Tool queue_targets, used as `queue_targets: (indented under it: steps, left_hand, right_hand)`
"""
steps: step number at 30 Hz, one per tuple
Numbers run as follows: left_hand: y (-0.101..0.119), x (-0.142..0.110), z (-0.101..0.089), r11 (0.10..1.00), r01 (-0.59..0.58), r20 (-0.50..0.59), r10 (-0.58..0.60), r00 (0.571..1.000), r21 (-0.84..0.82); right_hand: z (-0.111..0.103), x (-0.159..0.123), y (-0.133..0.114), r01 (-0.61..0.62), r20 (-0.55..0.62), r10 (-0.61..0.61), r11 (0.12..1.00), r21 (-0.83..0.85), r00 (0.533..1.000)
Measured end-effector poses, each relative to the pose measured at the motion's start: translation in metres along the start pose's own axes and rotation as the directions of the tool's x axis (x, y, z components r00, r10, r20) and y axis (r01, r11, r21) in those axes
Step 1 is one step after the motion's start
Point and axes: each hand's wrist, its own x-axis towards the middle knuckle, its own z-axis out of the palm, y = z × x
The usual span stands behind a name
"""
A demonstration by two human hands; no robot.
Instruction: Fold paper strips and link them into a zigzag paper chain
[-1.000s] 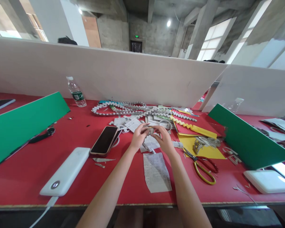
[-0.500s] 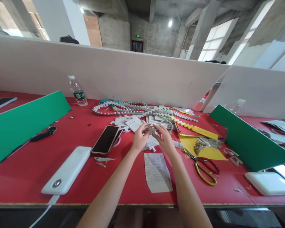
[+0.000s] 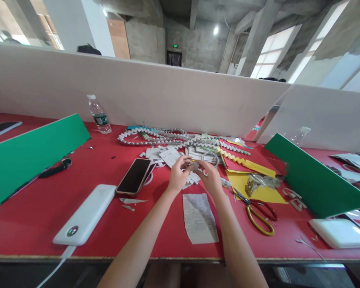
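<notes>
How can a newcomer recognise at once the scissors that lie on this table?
On the red table, find the green panel that stands on the right. Between it and the person's right hand lies a yellow sheet, with the scissors at its near edge. Unlike the papers around, they have metal blades, one red handle loop and one yellow.

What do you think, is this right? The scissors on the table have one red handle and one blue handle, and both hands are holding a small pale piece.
Not quite: the scissors have one red handle and one yellow handle, not a blue one. The head view shows it. The left hand and right hand are indeed holding a small pale piece.
</notes>
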Motion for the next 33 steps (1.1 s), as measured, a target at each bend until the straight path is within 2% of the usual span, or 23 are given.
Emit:
queue_targets:
  steps: [4,10,19,23,27,33]
  left_hand:
    - [-0.0015,0.0012,-0.0015,0.999,0.025,0.029,-0.024,0.999,-0.037]
    - [-0.0031,0.0013,-0.0011,0.998,0.034,0.026,-0.033,0.999,-0.048]
    - [-0.0035,0.0021,0.0006,0.989,0.075,-0.043,-0.081,0.996,-0.129]
    - [-0.0046,0.0046,-0.0017,0.98,0.138,-0.016,-0.142,0.99,-0.145]
    - [-0.0084,0.0057,-0.0038,0.964,0.214,0.024,-0.213,0.977,-0.159]
    - [-0.0097,0.0064,-0.0046,0.943,0.276,-0.021,-0.284,0.959,-0.185]
  right_hand:
    - [-0.0003,0.0005,-0.0005,0.02,0.015,-0.021,0.998,0.053,1.0]
    - [-0.0011,0.0012,0.0002,0.038,0.011,-0.038,0.999,-0.006,0.999]
    - [-0.0003,-0.0004,-0.0007,-0.003,-0.013,0.002,0.999,-0.044,1.0]
    - [0.0023,0.0001,-0.0027,-0.007,-0.015,0.007,1.0,0.002,1.0]
    - [0.0026,0.0012,-0.0039,0.017,-0.065,-0.013,0.998,0.058,0.998]
    - [0.0005,0.002,-0.0005,0.02,-0.04,-0.016,0.994,0.106,0.999]
